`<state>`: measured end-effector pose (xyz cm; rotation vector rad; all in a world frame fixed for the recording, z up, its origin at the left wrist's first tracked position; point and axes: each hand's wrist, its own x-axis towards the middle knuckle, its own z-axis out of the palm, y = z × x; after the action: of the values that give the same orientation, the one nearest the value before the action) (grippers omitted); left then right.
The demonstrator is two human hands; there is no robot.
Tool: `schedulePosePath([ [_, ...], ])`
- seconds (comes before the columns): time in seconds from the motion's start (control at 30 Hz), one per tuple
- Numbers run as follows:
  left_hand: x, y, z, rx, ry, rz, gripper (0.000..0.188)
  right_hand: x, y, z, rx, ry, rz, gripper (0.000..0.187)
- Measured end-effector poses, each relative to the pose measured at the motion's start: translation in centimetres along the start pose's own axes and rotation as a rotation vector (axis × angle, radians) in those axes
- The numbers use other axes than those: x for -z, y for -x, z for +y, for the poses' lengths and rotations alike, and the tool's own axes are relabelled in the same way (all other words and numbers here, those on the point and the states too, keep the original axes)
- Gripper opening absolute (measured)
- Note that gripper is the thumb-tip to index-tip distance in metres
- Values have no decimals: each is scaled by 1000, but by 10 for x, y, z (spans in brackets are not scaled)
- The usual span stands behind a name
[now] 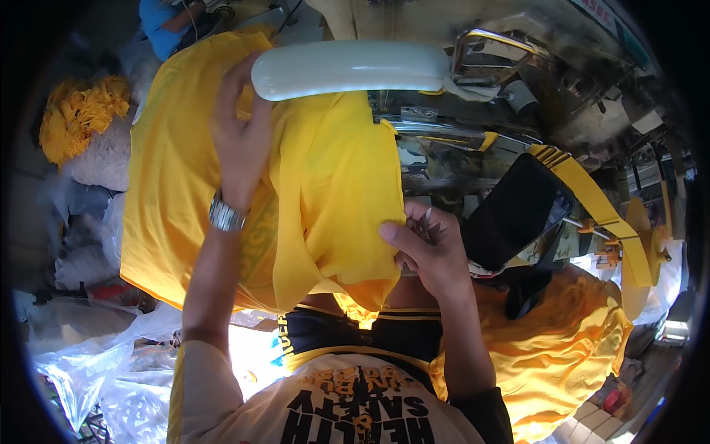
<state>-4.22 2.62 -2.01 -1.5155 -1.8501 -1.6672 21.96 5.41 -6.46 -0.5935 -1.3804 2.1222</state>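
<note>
A large piece of yellow fabric (333,200) lies across my lap and the sewing machine's bed, its right part folded over. My left hand (244,140), with a metal watch at the wrist, rests on the cloth beside the rounded end of the white machine arm (351,68). Its thumb and fingers are apart, and the fingertips are partly hidden by that arm. My right hand (436,251) pinches the cloth's right edge between thumb and fingers. A small pointed metal tool (427,218), perhaps thread snips, sticks out of the same hand.
A black phone (518,211) stands tilted right of my right hand. A yellow strip (592,189) runs past it to a holder. More yellow cloth (547,355) is heaped at lower right, with a yellow bundle (85,115) at far left. Clear plastic (96,362) lies lower left; another person's sleeve (159,26) shows behind.
</note>
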Motion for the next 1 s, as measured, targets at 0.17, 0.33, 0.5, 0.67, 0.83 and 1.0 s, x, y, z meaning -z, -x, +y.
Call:
schedulePosePath([
  [0.17, 44, 99, 33, 295, -110, -217, 25, -13, -16, -10, 35, -135, -53, 25],
  [0.33, 75, 17, 32, -208, -617, -93, 23, -25, -16, -23, 26, -313, -38, 31],
  [0.5, 32, 39, 89, -308, 46, -481, 27, -14, -17, -3, 81, 114, 89, 19],
  [0.67, 10, 58, 76, -377, -126, -458, 27, -12, -22, 0, 157, 205, 88, 15],
  [0.83, 6, 47, 66, -360, -126, -482, 26, -15, -17, -9, 116, 287, 138, 16],
  [1.0, 6, 36, 61, -355, -87, -519, 26, -12, -11, -2, 106, 319, 160, 16],
])
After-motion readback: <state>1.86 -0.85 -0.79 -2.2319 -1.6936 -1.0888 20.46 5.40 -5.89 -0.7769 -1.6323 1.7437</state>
